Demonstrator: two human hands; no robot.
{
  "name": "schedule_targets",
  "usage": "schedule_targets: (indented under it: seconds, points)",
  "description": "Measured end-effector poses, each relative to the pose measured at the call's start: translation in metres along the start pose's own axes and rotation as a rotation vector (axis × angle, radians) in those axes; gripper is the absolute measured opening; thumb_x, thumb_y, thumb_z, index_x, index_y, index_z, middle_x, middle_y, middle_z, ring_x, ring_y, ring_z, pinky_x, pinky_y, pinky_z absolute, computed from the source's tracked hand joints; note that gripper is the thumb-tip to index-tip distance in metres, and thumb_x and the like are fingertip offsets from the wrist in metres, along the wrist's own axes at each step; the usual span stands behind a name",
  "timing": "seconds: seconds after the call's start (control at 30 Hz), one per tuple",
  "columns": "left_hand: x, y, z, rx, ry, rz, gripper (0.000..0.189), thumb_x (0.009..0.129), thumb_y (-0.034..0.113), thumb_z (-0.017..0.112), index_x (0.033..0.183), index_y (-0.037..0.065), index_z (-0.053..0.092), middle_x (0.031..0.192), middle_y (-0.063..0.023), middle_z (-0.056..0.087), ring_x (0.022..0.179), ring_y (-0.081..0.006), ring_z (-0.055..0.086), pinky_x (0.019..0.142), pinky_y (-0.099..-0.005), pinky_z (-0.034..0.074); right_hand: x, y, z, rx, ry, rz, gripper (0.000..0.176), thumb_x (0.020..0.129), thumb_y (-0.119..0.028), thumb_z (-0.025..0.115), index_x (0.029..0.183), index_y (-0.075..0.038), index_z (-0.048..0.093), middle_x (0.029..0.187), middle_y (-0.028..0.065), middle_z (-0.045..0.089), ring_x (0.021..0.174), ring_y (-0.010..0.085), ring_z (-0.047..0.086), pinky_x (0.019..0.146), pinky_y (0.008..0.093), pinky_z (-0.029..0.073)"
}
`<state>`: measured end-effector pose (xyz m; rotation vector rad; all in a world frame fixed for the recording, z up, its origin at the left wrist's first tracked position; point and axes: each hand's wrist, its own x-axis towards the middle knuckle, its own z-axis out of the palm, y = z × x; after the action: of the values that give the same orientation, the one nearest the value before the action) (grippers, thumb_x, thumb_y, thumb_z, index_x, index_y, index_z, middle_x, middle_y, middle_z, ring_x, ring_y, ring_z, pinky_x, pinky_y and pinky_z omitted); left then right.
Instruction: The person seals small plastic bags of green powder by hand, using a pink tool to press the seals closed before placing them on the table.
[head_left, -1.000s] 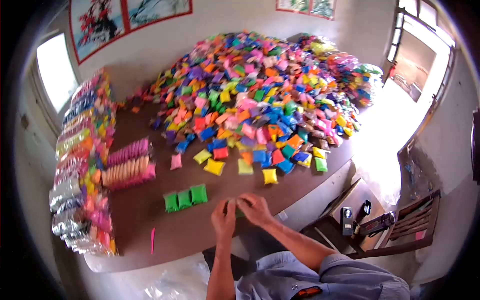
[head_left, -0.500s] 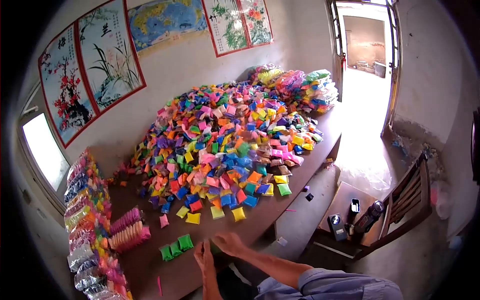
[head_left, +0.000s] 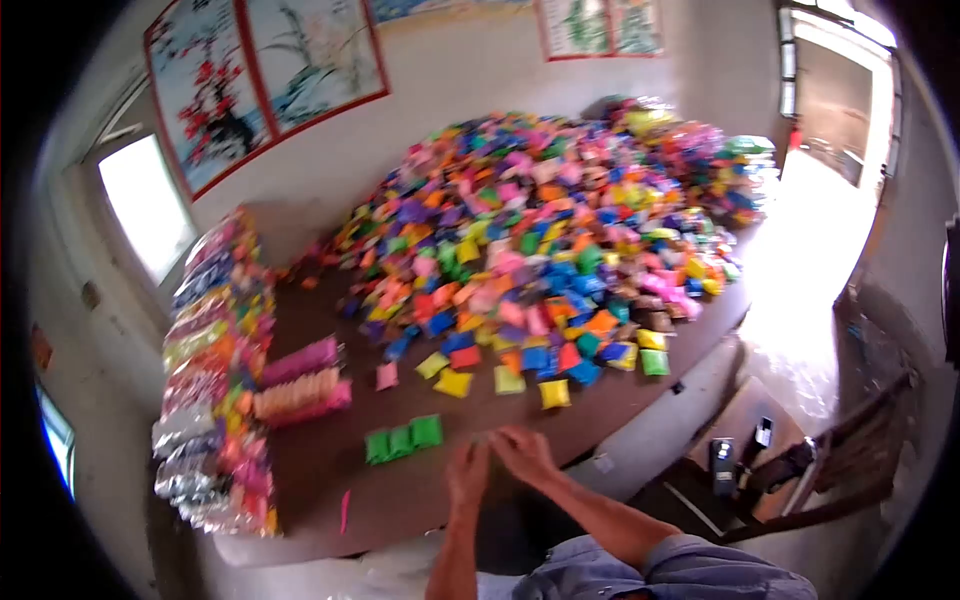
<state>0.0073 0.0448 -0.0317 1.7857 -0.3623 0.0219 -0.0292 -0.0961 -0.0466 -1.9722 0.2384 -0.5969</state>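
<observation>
My left hand (head_left: 468,472) and my right hand (head_left: 524,452) are close together over the front edge of the brown table (head_left: 300,500). Both are blurred, and whatever their fingers hold, if anything, cannot be made out. Left of my hands, three green packets (head_left: 402,439) lie side by side. Behind my hands rises a large heap of small colourful packets (head_left: 520,230), with a yellow packet (head_left: 555,394) at its near edge. A thin pink strip (head_left: 345,511) lies on the table at the front left.
Stacked packets (head_left: 210,370) line the table's left end, beside pink and peach rows (head_left: 298,396). Bagged packets (head_left: 745,165) stand at the back right. On the right, a wooden chair (head_left: 850,480) stands by a small stand (head_left: 770,400) holding a dark device (head_left: 722,466) and other items.
The view has turned left, so the table and heap appear farther right. My hands remain near each other beside the green packets, with my right hand slightly nearer my left.
</observation>
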Motion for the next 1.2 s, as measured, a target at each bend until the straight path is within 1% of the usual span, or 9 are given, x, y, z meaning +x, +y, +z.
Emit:
schedule_targets:
  seconds: [0.03,0.2,0.43,0.57,0.77,0.8,0.87,1.1,1.2]
  points:
    - [-0.001,-0.004,0.002,-0.008,0.015,-0.049,0.022,0.100,0.018,0.069,0.108,-0.001,0.072,0.090,-0.0141,0.070,0.086,-0.0139,0.062,0.078,-0.0357,0.052,-0.001,-0.004,-0.004,0.016,-0.047,0.075,0.024,0.099,-0.026,0.069,0.103,-0.003,0.074,0.095,0.0199,0.073,0.089,0.0336,0.075,0.075,0.0394,0.056]
    - [-0.004,-0.019,0.003,-0.065,0.095,0.001,0.024,0.100,0.021,0.071,0.103,-0.002,0.071,0.086,-0.0115,0.070,0.080,-0.0136,0.060,0.073,-0.0351,0.051,0.000,-0.008,-0.003,0.048,0.038,-0.100,0.021,0.099,-0.020,0.069,0.099,0.000,0.072,0.084,0.0187,0.069,0.077,0.0259,0.070,0.069,0.0374,0.053]
    - [-0.007,0.006,0.008,0.012,0.047,-0.082,0.027,0.099,0.025,0.073,0.093,-0.001,0.068,0.071,-0.0127,0.061,0.066,-0.0122,0.049,0.059,-0.0333,0.044,0.000,-0.008,-0.006,0.179,0.103,-0.041,0.019,0.099,-0.015,0.069,0.092,0.002,0.068,0.076,0.0160,0.064,0.068,0.0195,0.063,0.063,0.0359,0.049]
    - [-0.010,0.012,0.011,0.092,0.092,-0.009,0.028,0.100,0.024,0.073,0.092,-0.002,0.066,0.071,-0.0182,0.058,0.064,-0.0140,0.049,0.058,-0.0353,0.044,0.000,-0.004,-0.007,0.163,0.042,-0.016,0.017,0.100,-0.015,0.069,0.095,0.001,0.069,0.085,0.0177,0.069,0.072,0.0312,0.069,0.064,0.0379,0.052]
    - [-0.009,-0.001,0.008,0.108,0.067,0.019,0.026,0.103,0.021,0.069,0.094,-0.002,0.067,0.070,-0.0130,0.057,0.065,-0.0117,0.047,0.059,-0.0327,0.045,0.001,-0.007,-0.007,0.151,0.053,-0.083,0.016,0.099,-0.016,0.069,0.100,0.000,0.069,0.088,0.0199,0.069,0.078,0.0375,0.070,0.067,0.0406,0.054]
    - [-0.010,0.000,0.008,0.112,0.061,0.014,0.026,0.103,0.021,0.069,0.094,-0.002,0.067,0.070,-0.0130,0.057,0.065,-0.0117,0.047,0.059,-0.0327,0.045,0.001,-0.005,-0.007,0.152,0.055,-0.075,0.016,0.099,-0.016,0.069,0.100,0.000,0.069,0.088,0.0199,0.069,0.078,0.0375,0.070,0.067,0.0406,0.054]
    - [-0.010,0.003,0.008,0.099,0.026,-0.051,0.024,0.104,0.021,0.069,0.098,-0.002,0.069,0.070,-0.0091,0.055,0.066,-0.0099,0.047,0.059,-0.0310,0.044,0.000,-0.003,-0.008,0.163,0.077,-0.094,0.018,0.103,-0.017,0.067,0.103,0.001,0.068,0.081,0.0150,0.064,0.068,0.0233,0.062,0.062,0.0358,0.049]
    - [-0.009,0.017,0.008,0.098,-0.019,-0.065,0.023,0.104,0.021,0.068,0.103,-0.002,0.070,0.070,-0.0087,0.056,0.067,-0.0095,0.048,0.060,-0.0309,0.044,0.002,-0.008,-0.009,0.241,0.116,-0.014,0.017,0.101,-0.016,0.068,0.103,0.001,0.068,0.084,0.0168,0.065,0.070,0.0245,0.063,0.064,0.0361,0.050]
    - [-0.008,0.009,0.007,0.114,0.015,-0.072,0.024,0.104,0.021,0.067,0.104,-0.002,0.070,0.071,-0.0104,0.060,0.068,-0.0098,0.049,0.060,-0.0317,0.045,0.003,-0.011,-0.011,0.174,0.064,-0.030,0.025,0.100,-0.022,0.069,0.109,0.001,0.069,0.096,0.0228,0.069,0.085,0.0425,0.070,0.072,0.0418,0.055]
